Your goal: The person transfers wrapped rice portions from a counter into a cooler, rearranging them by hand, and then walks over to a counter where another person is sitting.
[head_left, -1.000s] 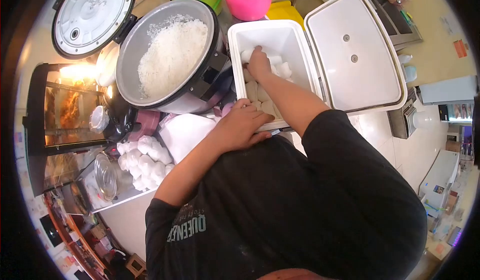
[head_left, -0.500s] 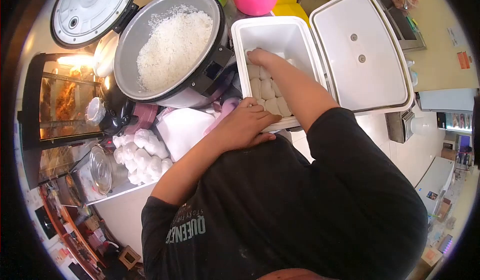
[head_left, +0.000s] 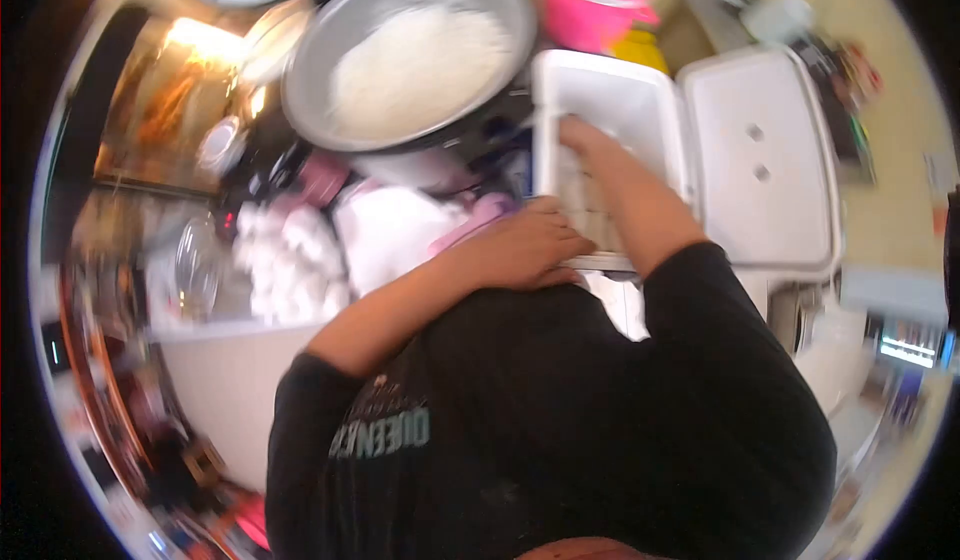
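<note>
A white cool box (head_left: 615, 90) stands open in front of me, with rows of pale, rounded packets (head_left: 592, 210) inside, blurred in this view. My right hand (head_left: 580, 135) reaches down into the box at its left inner wall; its fingers are mostly hidden. Over the near left rim of the same box, my left hand (head_left: 535, 245) is hooked, fingers on the inner side and thumb outside. The hinged lid (head_left: 755, 195) lies back to the right.
Left of the box, a large cooker pot (head_left: 305, 80) holds cooked white rice (head_left: 420, 65). White knotted bags (head_left: 290, 260) and a white sheet (head_left: 390, 230) lie nearer me. A pink bucket (head_left: 595, 5) stands behind; a lit glass case (head_left: 150, 110) is at far left.
The whole view has shifted and blurred, so the box and pot appear farther right. Both hands keep about the same places at the box.
</note>
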Motion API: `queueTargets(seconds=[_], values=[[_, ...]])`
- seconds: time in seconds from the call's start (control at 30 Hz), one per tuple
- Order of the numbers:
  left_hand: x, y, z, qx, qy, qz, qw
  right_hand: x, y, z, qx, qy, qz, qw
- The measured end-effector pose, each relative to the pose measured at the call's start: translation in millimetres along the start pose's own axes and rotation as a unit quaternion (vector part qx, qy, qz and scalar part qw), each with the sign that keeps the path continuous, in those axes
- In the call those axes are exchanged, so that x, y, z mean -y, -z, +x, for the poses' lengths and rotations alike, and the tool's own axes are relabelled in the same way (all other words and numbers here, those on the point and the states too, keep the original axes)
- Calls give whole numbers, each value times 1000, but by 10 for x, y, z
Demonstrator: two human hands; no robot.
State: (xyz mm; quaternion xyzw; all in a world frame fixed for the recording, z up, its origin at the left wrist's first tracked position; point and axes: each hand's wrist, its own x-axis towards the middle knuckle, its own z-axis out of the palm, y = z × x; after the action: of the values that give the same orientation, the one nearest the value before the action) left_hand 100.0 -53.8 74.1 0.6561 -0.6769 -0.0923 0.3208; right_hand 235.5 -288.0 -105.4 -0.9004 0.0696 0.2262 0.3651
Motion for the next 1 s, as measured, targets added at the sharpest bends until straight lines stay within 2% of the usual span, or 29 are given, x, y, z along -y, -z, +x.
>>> queueTargets(seconds=[0.1,0.13,0.17,0.27,0.33,0.37,0.4,0.43,0.47,0.5,0.57,0.6,0.67,0.8,0.83,0.9,1.0], values=[[71,-145,-119,-89,-23,-38,995,-204,95,-54,39,44,-93,994],[70,-102,-162,-66,-11,-59,996,-212,106,-19,45,50,-114,991],[28,-86,-247,-113,-8,-103,988,-228,144,33,47,51,-129,989],[-144,196,-860,-255,95,-145,951,-164,188,125,40,56,-164,984],[-39,284,-1602,-378,201,-120,895,-230,346,98,25,51,-157,986],[19,259,-2025,-470,314,-46,823,-290,500,38,8,43,-142,989],[68,264,-2441,-544,397,108,732,-349,638,-28,-10,35,-116,993],[-23,317,-2744,-560,499,187,635,-344,774,-78,-33,26,-90,995],[49,230,-3167,-445,605,344,564,-332,910,-132,-57,18,-63,996],[-94,289,-3273,-320,744,303,502,7,933,-441,-81,16,-40,996],[-18,161,-3479,-264,774,316,481,823,958,-1139,-129,14,5,992],[21,153,-3510,-251,783,323,468,864,959,-1254,-123,20,39,991],[80,146,-3569,-276,798,282,456,929,966,-1499,-111,29,106,988],[125,115,-3673,-336,777,269,460,1099,847,-2080,-119,96,126,980],[110,160,-3692,-369,779,226,453,1118,814,-2222,-131,99,130,978],[26,185,-3747,-455,700,233,499,1156,761,-2482,-158,100,135,973],[-320,426,-3361,-500,579,256,591,1136,644,-2833,-162,164,217,949]])
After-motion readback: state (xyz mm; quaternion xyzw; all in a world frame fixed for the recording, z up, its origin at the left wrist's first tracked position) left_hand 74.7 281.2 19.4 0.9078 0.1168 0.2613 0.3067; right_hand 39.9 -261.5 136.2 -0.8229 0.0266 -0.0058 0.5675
